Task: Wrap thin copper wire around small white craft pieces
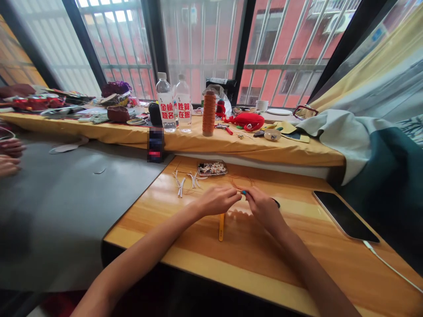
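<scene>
Above the wooden table [198, 251] my left hand [218, 200] and my right hand [264, 207] nearly meet, both with their fingers pinched. Between the fingertips shows a small blue piece [243, 192], too small to name, held by my right hand. What my left fingers pinch is hidden. Under my left hand a flat yellow stick [221, 228] points toward the near edge. Thin orange thread [243, 179] loops on the table just beyond the hands. Part of a black object [276, 203] shows behind my right hand.
White strips [181, 187] and a clear tray of small pieces [212, 168] lie beyond my hands. A phone [345, 215] with a cable is at right. Two bottles [183, 105] and an orange thread spool [208, 112] stand on the sill. Another person's hands [9, 154] are far left.
</scene>
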`<act>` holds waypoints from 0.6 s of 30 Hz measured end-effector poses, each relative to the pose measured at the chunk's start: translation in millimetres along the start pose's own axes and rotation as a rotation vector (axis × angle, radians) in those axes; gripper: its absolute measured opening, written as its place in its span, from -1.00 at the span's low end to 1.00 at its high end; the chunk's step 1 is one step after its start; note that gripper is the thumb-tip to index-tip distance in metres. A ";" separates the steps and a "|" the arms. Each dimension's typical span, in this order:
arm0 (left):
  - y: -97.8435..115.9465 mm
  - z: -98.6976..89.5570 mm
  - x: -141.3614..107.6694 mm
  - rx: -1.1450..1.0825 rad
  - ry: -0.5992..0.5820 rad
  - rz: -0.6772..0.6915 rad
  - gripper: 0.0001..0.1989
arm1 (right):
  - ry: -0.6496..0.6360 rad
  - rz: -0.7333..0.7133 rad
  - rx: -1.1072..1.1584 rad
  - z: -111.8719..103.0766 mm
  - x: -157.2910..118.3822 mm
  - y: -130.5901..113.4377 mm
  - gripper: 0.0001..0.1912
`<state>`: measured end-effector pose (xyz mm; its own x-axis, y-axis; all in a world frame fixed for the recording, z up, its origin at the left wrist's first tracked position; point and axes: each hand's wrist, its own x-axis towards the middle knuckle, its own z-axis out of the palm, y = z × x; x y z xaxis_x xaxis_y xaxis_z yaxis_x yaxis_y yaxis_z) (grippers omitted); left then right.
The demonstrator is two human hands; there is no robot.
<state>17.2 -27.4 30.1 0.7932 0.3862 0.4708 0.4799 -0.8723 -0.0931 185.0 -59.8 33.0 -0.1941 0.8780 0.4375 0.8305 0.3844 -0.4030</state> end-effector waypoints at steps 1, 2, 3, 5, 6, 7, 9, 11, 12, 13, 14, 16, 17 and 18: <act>0.1 -0.6 -1.0 0.048 -0.004 0.029 -0.74 | -0.026 -0.025 -0.041 1.0 -0.6 0.5 -0.75; -0.1 -0.9 -1.7 0.073 0.005 0.035 -0.74 | -0.056 -0.050 -0.066 1.4 -1.3 0.6 -0.74; -0.6 -0.8 -2.0 0.080 0.022 0.018 -0.73 | -0.086 -0.077 -0.079 1.5 -1.9 0.6 -0.74; -2.5 0.3 -1.8 0.051 0.049 -0.047 -0.74 | -0.135 -0.123 -0.079 0.5 -2.7 0.1 -0.75; -3.9 1.2 -1.2 0.018 0.056 -0.086 -0.75 | -0.156 -0.141 -0.066 -0.3 -2.8 -0.1 -0.76; -5.5 2.3 -0.4 -0.031 0.059 -0.123 -0.76 | -0.173 -0.156 -0.043 -1.0 -2.7 -0.2 -0.77; -9.3 4.7 1.6 -0.182 0.063 -0.180 -0.78 | -0.192 -0.184 0.039 -2.1 -1.8 -0.3 -0.78; -12.9 6.9 3.9 -0.384 0.057 -0.219 -0.79 | -0.181 -0.195 0.142 -3.1 -0.6 -0.5 -0.78; -14.3 7.8 4.9 -0.482 0.044 -0.244 -0.79 | -0.172 -0.186 0.191 -3.8 0.0 -0.7 -0.78; -15.3 8.4 5.8 -0.565 0.028 -0.273 -0.78 | -0.163 -0.165 0.232 -4.7 0.6 -1.1 -0.79; -15.9 8.7 6.6 -0.628 0.007 -0.303 -0.77 | -0.151 -0.134 0.263 -5.7 1.1 -1.5 -0.79; -15.6 9.0 7.4 -0.693 -0.032 -0.338 -0.76 | -0.116 -0.048 0.291 -8.0 1.9 -2.3 -0.78; -14.7 9.0 7.5 -0.699 -0.046 -0.338 -0.76 | -0.095 -0.003 0.290 -8.9 2.2 -2.3 -0.77; -13.5 9.0 7.3 -0.683 -0.052 -0.324 -0.76 | -0.072 0.038 0.277 -9.3 2.5 -2.0 -0.76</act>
<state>19.8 -10.1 26.8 0.6767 0.6539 0.3385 0.3669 -0.6980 0.6149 187.7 -61.0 42.4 -0.2104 0.9074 0.3639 0.6652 0.4057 -0.6268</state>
